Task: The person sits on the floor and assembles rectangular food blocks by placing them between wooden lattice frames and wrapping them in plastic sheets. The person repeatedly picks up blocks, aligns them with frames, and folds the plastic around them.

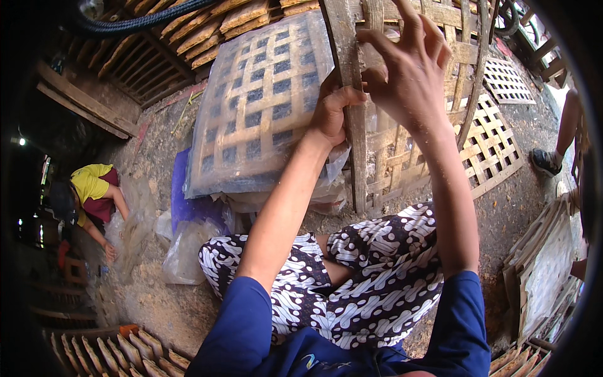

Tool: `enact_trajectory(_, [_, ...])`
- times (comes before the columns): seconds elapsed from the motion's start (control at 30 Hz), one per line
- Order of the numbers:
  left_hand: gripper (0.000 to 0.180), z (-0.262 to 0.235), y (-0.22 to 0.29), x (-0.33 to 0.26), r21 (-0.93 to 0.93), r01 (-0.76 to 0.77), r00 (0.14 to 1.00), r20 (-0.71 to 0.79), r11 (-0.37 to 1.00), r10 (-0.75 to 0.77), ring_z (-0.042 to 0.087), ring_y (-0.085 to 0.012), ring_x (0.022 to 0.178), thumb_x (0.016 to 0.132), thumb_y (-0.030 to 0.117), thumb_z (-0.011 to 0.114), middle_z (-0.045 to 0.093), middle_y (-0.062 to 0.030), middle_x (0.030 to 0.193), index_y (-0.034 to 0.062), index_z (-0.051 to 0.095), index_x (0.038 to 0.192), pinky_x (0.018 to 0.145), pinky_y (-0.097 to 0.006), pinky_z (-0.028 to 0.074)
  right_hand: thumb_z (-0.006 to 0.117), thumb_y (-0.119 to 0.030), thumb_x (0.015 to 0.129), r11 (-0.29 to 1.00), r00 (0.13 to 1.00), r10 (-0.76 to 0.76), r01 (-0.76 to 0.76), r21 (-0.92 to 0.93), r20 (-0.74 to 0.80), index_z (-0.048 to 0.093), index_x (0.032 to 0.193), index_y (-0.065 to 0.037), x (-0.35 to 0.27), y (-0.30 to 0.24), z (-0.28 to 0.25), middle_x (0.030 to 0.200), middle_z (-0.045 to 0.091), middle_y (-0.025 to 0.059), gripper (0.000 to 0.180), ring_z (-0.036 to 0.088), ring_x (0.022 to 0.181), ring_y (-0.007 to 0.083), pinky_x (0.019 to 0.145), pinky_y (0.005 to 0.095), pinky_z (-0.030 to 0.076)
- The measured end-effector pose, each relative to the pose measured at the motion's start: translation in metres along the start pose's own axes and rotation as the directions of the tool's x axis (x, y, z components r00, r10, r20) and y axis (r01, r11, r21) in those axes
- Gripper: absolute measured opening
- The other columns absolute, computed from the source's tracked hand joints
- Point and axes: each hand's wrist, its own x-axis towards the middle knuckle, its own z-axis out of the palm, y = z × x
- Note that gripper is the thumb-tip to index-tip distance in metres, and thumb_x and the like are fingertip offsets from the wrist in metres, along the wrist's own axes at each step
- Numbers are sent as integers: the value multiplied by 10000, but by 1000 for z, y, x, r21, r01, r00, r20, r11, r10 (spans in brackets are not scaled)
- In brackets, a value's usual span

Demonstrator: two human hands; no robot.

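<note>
The fingers (342, 99) of the left hand (331, 113) are curled tight around a grey wooden slat (353, 107) that runs from the top centre of the frame down to the middle, and this grip seems to keep the slat and the woven bamboo rack (440, 132) behind it upright and steady. The right hand (408, 69), in the upper centre-right, has its fingers spread and bent; the tips rest on the upper strips of the rack, pinching nothing as far as I can see, probably to feel or adjust the lattice. Just left of the slat, a flat lattice panel under cloudy plastic film (260, 107) leans on a pile of similar wrapped pieces, likely placed close so it is easy to reach. Below it, in the middle left, are a purple plastic sheet (182, 201) and a clear plastic bag (182, 251) on the dirt floor (151, 295). The person's knees in patterned black and white cloth (370, 270) fill the lower centre. At the far left another person in a yellow shirt (91, 182) bends to the floor; what that person handles is too dark to tell. At the right edge, only a leg and a shoe (545, 162) are seen; the rest is cut off. The top of the rack leaves the frame.
</note>
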Motion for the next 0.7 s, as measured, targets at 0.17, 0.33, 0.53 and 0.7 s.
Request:
enact_trajectory(0.17, [574,3,2,-2,-16,-20,1000,-6,1000,20,605,-217,1046,732,175,611,607,-102,1124,18,511,1276,937,-355,502,641,-36,704,961,997,29,-49,271,78,651,1148,-174,5,-3,-18,1548,149,213,465,222,1367,420,1099,564,268])
enact_trajectory(0.33, [629,8,6,0,2,-11,1000,-9,1000,11,603,-196,1020,691,124,583,603,-85,1119,42,497,1309,919,-342,506,703,-38,724,911,972,-74,156,382,-221,609,1280,-247,-20,19,13,1523,295,128,602,332,1344,336,1075,475,305])
enact_trajectory(0.53, [664,6,5,-4,-35,23,999,-25,999,-24,597,-188,996,671,116,574,596,-69,1103,55,488,1327,880,-319,517,794,-131,716,878,949,-86,215,426,-302,638,1280,-299,-27,21,38,1525,349,102,609,323,1371,319,1094,422,267])
enact_trajectory(0.7, [631,3,1,-1,-103,4,999,-33,995,-7,595,-179,951,674,97,562,592,-59,1056,37,501,1299,859,-319,526,802,-132,707,858,932,-78,244,453,-355,697,1181,-246,-26,22,49,1496,401,87,498,374,1338,305,1080,417,292])
